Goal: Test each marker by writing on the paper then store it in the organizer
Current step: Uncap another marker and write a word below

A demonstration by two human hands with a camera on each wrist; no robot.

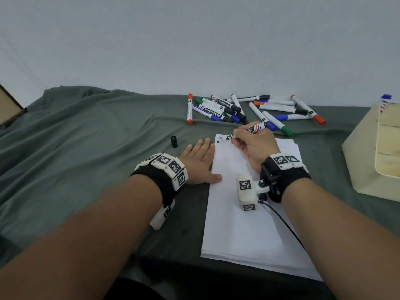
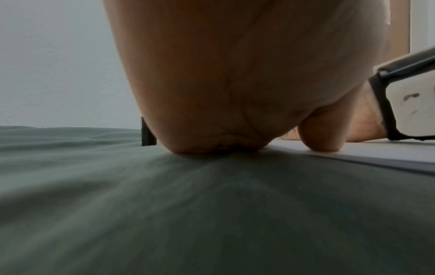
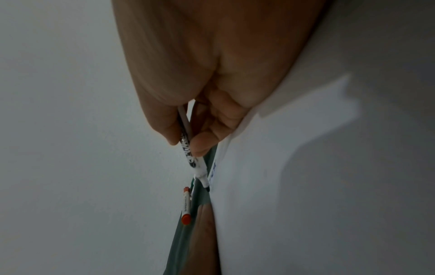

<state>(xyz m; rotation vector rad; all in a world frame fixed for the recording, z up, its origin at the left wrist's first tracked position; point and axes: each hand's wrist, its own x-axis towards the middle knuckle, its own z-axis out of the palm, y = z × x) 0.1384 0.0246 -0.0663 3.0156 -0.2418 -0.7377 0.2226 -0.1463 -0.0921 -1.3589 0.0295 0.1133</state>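
Right hand (image 1: pixel 257 148) pinching an uncapped marker (image 1: pixel 246 131) low on the barrel, tip at upper left corner of the paper (image 1: pixel 249 224), centre frame. Left hand (image 1: pixel 199 163) flat, steadying the sheet edge. Probably light, rigid, smooth; best held near the tip.

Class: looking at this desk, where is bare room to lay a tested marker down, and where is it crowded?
Free: the green cloth left of the black cap, and the paper's near half. Crowded: the marker pile by the wall, and the paper's far corner under the right hand.
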